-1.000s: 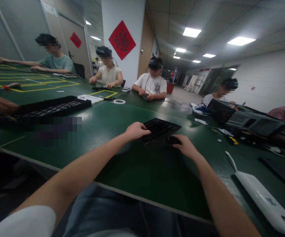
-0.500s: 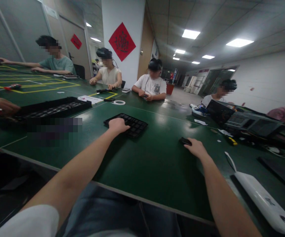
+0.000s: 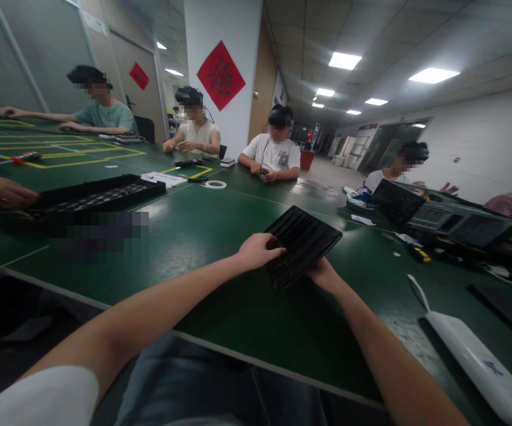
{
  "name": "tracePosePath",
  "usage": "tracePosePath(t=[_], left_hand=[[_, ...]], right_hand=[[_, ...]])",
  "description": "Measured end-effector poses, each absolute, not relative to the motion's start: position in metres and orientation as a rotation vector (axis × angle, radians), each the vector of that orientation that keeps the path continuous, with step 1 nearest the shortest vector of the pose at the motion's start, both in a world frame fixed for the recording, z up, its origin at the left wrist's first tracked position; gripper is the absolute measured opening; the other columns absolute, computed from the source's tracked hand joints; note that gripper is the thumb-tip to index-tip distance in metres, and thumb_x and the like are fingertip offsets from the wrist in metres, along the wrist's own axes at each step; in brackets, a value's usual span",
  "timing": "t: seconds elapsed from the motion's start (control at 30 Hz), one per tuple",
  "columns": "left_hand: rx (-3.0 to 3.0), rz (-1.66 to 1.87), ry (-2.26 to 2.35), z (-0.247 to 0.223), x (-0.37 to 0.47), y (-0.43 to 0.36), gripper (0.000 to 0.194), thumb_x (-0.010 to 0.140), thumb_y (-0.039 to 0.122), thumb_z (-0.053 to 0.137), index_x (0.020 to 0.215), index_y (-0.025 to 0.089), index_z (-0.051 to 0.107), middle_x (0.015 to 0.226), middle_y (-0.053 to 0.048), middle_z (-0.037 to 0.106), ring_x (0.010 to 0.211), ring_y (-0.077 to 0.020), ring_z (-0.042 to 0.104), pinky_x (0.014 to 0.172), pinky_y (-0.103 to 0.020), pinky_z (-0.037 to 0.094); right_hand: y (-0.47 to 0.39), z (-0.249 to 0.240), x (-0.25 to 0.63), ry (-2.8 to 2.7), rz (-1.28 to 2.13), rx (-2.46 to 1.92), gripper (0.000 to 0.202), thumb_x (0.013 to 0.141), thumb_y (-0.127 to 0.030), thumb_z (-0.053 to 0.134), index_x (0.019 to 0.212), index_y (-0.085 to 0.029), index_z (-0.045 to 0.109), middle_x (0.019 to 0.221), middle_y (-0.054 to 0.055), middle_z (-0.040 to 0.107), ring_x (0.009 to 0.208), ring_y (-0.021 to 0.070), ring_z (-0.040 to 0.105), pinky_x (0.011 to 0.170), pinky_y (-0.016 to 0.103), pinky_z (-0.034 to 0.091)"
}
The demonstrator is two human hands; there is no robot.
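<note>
Black tray farther right (aslant)

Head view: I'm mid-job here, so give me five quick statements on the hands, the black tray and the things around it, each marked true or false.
1. The left hand's grip is on the left side of the black tray. True.
2. The black tray lies flat. False: it is held tilted.
3. The right hand's grip is in full view. False: the black tray hides its fingers.
4. A white ring lies on the green table, farther off than the black tray. True.
5. The long white device lies on the person's left. False: it lies on the right, beyond the right forearm.
</note>
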State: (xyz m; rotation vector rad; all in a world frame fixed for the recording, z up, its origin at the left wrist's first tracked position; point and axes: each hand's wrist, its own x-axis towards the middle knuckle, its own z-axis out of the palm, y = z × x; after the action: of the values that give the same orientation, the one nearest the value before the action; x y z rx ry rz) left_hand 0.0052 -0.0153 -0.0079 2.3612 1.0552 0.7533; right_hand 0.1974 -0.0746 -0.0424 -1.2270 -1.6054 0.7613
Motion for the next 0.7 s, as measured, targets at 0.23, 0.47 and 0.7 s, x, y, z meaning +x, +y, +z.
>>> tracePosePath(t=[0.23, 0.47, 0.7], left_hand=[[2.289, 0.803, 0.951, -0.011, 0.005, -0.019, 0.048, 0.07, 0.048, 0.055, 0.099, 0.011, 0.059, 0.091, -0.01, 0.062, 0.078, -0.019, 0.056, 0.068, -0.029, 0.043], [2.236, 0.832, 0.939, -0.015, 0.005, -0.019, 0.046, 0.069, 0.044, 0.057, 0.101, 0.011, 0.058, 0.092, -0.009, 0.062, 0.078, -0.0182, 0.056, 0.07, -0.029, 0.043], [2.346, 0.763, 0.867, -0.014, 0.004, -0.016, 0.05, 0.066, 0.047, 0.059, 0.1, 0.012, 0.058, 0.086, -0.007, 0.061, 0.073, -0.0166, 0.055, 0.064, -0.027, 0.042]], right_hand=[[-0.065, -0.052, 0.206, -1.677, 0.663, -1.167, 0.038, 0.066, -0.028, 0.059, 0.103, -0.019, 0.055, 0.104, 0.006, 0.058, 0.097, 0.0248, 0.054, 0.086, 0.042, 0.044], [-0.068, -0.04, 0.201, -1.779, 0.643, -1.138, 0.031, 0.067, -0.026, 0.059, 0.097, -0.02, 0.062, 0.101, 0.005, 0.06, 0.095, 0.0265, 0.054, 0.086, 0.044, 0.044], [-0.074, -0.04, 0.201, -1.671, 0.643, -1.203, 0.039, 0.066, -0.033, 0.06, 0.104, -0.023, 0.058, 0.114, 0.003, 0.054, 0.109, 0.0236, 0.047, 0.101, 0.043, 0.03]])
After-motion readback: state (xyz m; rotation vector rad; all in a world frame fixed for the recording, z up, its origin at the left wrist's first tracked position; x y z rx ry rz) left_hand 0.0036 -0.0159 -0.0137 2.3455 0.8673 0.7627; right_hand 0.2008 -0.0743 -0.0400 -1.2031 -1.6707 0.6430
